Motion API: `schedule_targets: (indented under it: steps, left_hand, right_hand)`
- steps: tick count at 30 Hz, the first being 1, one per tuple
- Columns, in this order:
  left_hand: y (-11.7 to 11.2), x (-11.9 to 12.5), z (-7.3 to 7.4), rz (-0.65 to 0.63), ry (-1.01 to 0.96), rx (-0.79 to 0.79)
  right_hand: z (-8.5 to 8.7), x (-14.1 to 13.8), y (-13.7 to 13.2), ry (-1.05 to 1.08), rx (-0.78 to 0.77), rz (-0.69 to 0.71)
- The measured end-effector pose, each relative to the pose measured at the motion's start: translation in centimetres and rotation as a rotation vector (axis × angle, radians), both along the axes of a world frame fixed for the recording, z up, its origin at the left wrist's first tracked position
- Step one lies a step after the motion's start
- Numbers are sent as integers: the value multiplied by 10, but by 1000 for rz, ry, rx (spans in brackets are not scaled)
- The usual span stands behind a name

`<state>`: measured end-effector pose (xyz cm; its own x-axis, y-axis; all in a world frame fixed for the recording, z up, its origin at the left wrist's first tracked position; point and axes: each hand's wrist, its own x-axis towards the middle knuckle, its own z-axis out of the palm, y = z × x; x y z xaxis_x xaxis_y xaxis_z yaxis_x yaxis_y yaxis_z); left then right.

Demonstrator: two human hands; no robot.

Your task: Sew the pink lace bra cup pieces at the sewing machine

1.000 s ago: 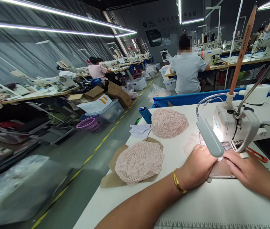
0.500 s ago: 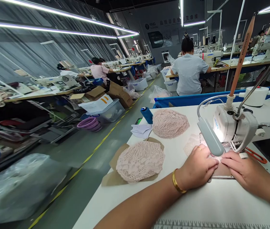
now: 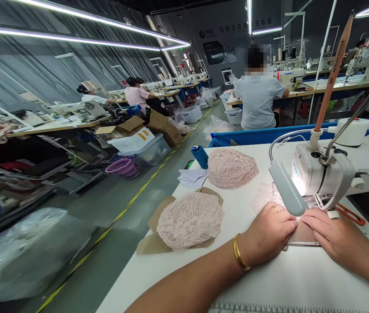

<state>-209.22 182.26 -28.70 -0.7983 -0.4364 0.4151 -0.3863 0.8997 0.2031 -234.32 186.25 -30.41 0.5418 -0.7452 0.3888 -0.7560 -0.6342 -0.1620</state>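
A white sewing machine stands at the right, its lamp lighting the spot under the grey guard. Close under that guard, my left hand has its fingers bunched on a pale pink lace piece, part of which spreads out behind the hand. My right hand faces it, thumb and fingers pressed together at the same lace; the hands hide most of it and the needle. Two lace stacks, a nearer one on brown card and a farther one, lie to the left.
A blue thread cone and a folded white cloth sit by the table's left edge. Orange-handled snips lie right of the machine head. Along the front edge runs a ruler. Co-workers sit at machines beyond the aisle.
Both hands stay at the machine with the lace; my left hand has shifted very slightly. The view has moved a little, and the lace stacks and table keep their places.
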Motion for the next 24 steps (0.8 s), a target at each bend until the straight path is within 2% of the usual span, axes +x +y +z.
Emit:
schedule_targets:
  steps: [6, 11, 16, 18, 21, 24]
  left_hand:
    - [-7, -4, -2, 56, -13, 2]
    - [-12, -5, -5, 109, -1, 13]
    - [-15, -6, -3, 136, 4, 97]
    - [-15, -8, -2, 168, 23, 172]
    - [-20, -16, 0, 219, 97, 388]
    - [-40, -25, 3, 244, 208, 576]
  right_hand:
    - [-4, 0, -5, 14, -36, -118]
    - [-10, -3, -10, 37, -106, -123]
    - [-19, -7, -11, 3, -81, -143]
    - [-25, -10, -11, -3, -50, -156]
    - [-34, -16, -11, -8, -8, -182]
    - [-40, -23, -15, -30, 9, -168]
